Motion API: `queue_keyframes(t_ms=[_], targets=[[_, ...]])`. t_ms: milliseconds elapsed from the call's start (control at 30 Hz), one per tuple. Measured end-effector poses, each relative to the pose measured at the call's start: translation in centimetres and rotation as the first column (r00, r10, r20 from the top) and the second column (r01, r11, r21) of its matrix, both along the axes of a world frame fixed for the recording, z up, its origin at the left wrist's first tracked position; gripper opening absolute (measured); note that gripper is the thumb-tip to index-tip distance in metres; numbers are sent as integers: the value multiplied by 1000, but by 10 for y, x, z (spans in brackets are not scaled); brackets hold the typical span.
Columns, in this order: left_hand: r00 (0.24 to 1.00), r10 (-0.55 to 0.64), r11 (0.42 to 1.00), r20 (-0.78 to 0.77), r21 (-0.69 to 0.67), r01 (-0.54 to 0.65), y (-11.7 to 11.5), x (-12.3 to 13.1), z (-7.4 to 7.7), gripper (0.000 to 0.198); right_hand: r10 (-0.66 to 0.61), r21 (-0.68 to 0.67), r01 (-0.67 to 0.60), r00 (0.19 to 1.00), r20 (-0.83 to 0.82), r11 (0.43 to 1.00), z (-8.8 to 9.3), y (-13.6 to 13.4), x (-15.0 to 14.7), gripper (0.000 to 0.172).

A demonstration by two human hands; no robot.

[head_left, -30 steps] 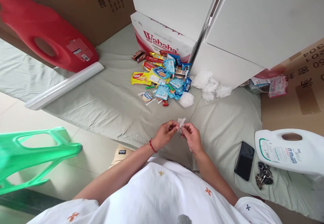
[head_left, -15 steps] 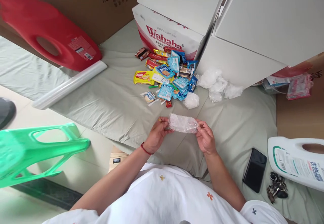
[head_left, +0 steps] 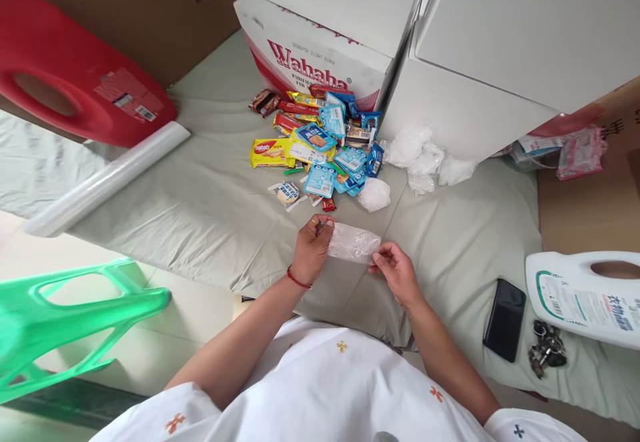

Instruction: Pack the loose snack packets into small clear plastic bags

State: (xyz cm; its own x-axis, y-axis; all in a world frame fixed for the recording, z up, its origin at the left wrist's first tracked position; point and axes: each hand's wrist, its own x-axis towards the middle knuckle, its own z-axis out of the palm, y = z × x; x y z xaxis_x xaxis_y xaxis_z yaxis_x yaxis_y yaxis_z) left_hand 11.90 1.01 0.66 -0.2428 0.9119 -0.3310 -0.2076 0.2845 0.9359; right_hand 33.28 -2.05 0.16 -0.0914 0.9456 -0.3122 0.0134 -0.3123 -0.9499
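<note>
A crinkled clear plastic bag [head_left: 354,242], flattened into a strip, is stretched between my two hands above the sheet. My left hand [head_left: 311,249], with a red cord at the wrist, pinches its left end. At the other end, the fingertips of my right hand [head_left: 395,269] grip the lower right corner. Just beyond lies a pile of wrapped snacks, among them a yellow nabati wafer pack [head_left: 270,153], blue packets [head_left: 321,179] and a round cracker in a clear wrapper [head_left: 287,194]. A crumpled ball of clear plastic [head_left: 375,195] sits at the pile's near right edge.
Behind the snacks stands a Wahaha carton [head_left: 310,62]. More crumpled plastic bags [head_left: 425,155] lie right of it. A red jug [head_left: 100,89] and a plastic roll [head_left: 110,179] are left, a green stool [head_left: 85,322] below. A phone [head_left: 505,320], keys [head_left: 547,349] and white bottle [head_left: 585,295] lie right.
The bag has become flatter and tilts down to the right. My right hand has moved slightly down and left; my left hand has turned, its thumb now on top. The camera view has shifted.
</note>
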Motion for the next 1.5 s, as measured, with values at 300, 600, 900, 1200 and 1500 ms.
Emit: queue_keyframes(t_ms=[300, 600, 900, 1200, 1500], targets=[[980, -174, 984, 100, 47, 170, 4, 9, -2, 48, 103, 467, -443, 801, 590, 765, 25, 10, 7, 19], [983, -177, 984, -54, 6, 177, -35, -16, 23, 72, -229, 428, 51, 898, 375, 902, 12, -5, -35, 15], [960, -254, 965, 116, -36, 259, -17, -11, 6, 42, -239, 345, 130, 925, 295, 930, 9, -11, -53, 14], [910, -69, 992, 408, -68, 105, -6, -24, -1, 43, -245, -108, 235, 965, -98, 966, 17, -7, -34, 43], [995, -88, 994, -40, 56, 90, -14, -30, -1, 40, -271, 59, 272, 962, -13, 961, 15, 34, -35, 41]])
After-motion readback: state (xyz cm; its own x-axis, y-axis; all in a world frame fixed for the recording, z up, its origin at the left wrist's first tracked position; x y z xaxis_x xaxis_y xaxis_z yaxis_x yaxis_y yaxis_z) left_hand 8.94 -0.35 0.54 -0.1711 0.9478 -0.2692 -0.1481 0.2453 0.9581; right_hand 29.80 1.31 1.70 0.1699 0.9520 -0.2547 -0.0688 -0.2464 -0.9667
